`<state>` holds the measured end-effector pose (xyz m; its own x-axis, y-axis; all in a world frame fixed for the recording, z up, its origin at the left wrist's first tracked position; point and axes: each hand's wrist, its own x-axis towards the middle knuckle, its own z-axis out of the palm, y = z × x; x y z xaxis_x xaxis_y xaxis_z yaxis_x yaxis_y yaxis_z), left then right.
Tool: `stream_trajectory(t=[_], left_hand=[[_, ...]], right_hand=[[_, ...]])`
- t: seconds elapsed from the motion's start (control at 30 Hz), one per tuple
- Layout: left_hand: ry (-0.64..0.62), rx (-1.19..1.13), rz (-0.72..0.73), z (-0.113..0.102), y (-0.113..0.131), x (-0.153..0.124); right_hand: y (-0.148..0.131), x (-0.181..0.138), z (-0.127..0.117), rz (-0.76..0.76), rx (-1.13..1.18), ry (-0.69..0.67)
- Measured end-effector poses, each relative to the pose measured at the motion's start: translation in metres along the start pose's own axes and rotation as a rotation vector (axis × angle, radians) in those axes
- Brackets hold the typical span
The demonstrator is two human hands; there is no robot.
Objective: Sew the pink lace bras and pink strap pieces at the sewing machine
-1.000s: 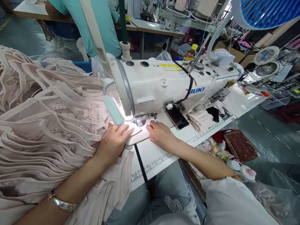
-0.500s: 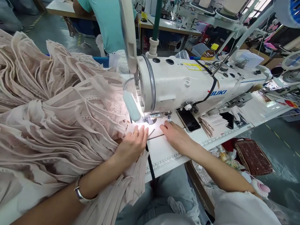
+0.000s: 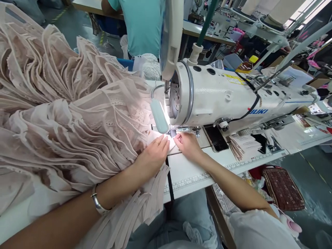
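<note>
My left hand (image 3: 153,155) lies flat with its fingers stretched out, pressing a pale fabric piece (image 3: 172,146) onto the sewing machine bed. Close beside it, the fingertips of my right hand (image 3: 189,147) are pinched together at the fabric's edge, just in front of the needle area. The white sewing machine (image 3: 207,98) stands over both hands. A small light-green work lamp (image 3: 159,116) shines brightly on the cloth, and the glare washes out its detail. Next to my left forearm is a big heap of pale pink lace-trimmed garments (image 3: 85,138).
A phone (image 3: 215,138) lies under the machine arm, with thin brown strips (image 3: 236,148) to its right. A ruler tape (image 3: 192,180) runs along the table's front edge. Pale fabric straps (image 3: 135,214) hang over that edge. A person in a teal shirt (image 3: 141,27) sits beyond.
My right hand has moved left from beside the presser foot to the fabric edge, and its fingers have closed there. The left hand stays on the cloth. The view has shifted slightly.
</note>
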<state>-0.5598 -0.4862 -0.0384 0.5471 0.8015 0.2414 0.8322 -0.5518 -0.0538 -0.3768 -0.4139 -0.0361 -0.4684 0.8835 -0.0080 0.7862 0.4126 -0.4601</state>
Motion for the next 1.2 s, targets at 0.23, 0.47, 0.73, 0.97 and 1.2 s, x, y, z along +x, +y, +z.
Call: stream_trajectory(t=[0.23,0.47,0.73,0.97,1.2], left_hand=[[0.09,-0.286,-0.093,0.012,0.007,-0.005],[-0.082,-0.02,0.015,0.001,0.016,-0.004],[-0.015,-0.046,0.049,0.001,0.013,-0.003],[-0.008,0.061,0.063,0.003,0.017,-0.001],[-0.001,0.065,0.06,0.01,0.018,-0.002]], right_hand=[[0.004,0.001,0.001,0.061,0.171,0.025],[0.001,0.001,-0.001,0.061,0.137,0.03],[0.001,0.002,0.0,0.054,0.125,0.04],[-0.001,0.002,-0.002,0.077,0.117,0.018],[0.015,-0.011,-0.004,-0.192,0.195,0.081]])
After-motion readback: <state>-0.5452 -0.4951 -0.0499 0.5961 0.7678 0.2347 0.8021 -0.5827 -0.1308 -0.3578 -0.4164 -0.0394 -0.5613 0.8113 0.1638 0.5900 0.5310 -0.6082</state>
